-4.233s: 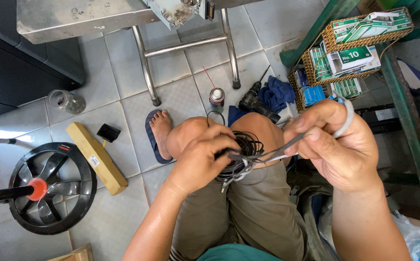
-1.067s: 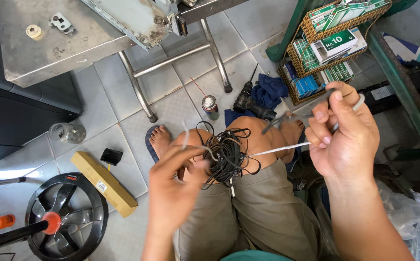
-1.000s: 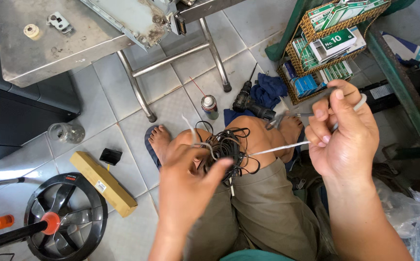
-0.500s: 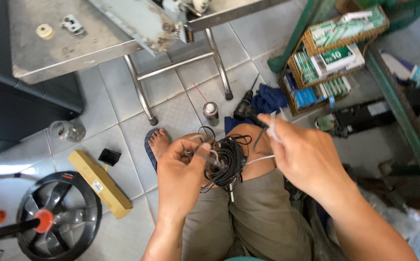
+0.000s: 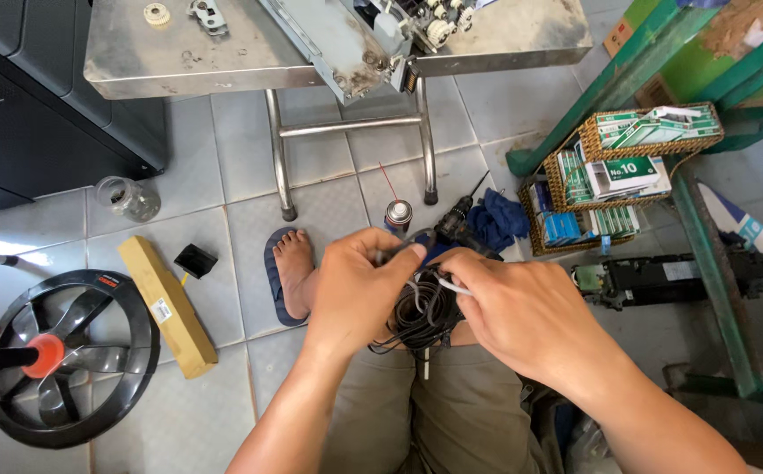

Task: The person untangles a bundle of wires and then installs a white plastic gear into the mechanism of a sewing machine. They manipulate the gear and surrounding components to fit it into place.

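Two bare hands meet over the person's knee, with a coiled bundle of thin black wire lying between and just beneath them. Left hand is closed, gripping the top of the coil. Right hand is closed, pinching a thin white cable tie against the coil. An aerosol spray can stands on the tiled floor just beyond the hands.

Both forearms are bare, with no sleeves, watch or rings showing. The legs wear khaki-olive trousers. The one foot in view sits in a dark blue sandal.
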